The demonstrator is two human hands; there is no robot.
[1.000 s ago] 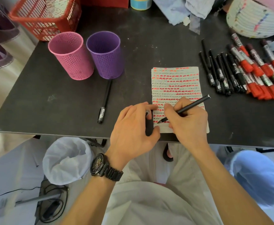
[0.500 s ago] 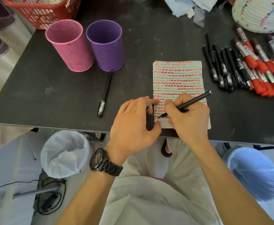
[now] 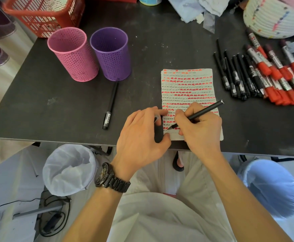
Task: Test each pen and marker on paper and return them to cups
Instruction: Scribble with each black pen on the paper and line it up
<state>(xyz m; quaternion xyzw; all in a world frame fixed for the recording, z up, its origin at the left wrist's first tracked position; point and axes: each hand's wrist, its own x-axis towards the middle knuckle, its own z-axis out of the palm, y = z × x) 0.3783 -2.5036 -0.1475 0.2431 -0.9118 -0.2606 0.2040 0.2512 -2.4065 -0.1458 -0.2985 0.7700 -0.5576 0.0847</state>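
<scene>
My right hand (image 3: pixel 200 130) grips a black pen (image 3: pixel 203 111), its tip touching the lower left of the paper (image 3: pixel 186 84), which is filled with rows of red and black marks. My left hand (image 3: pixel 139 135) rests at the paper's left edge with forefinger and thumb touching it. A small pen cap (image 3: pixel 155 118) sits pinched between its fingers. A pink cup (image 3: pixel 73 55) and a purple cup (image 3: pixel 111 55) stand at the back left. One capped black pen (image 3: pixel 110 105) lies in front of the purple cup.
Several black pens (image 3: pixel 235 77) and red-capped markers (image 3: pixel 278 79) lie in a pile to the right of the paper. A red basket (image 3: pixel 43 13), crumpled cloth (image 3: pixel 195 7) and a woven basket (image 3: pixel 273 16) line the back. A lined bin (image 3: pixel 69 170) stands below the table's front edge.
Both hands stay at the bottom of the paper while the pen tip makes small strokes there. The view has shifted slightly.
</scene>
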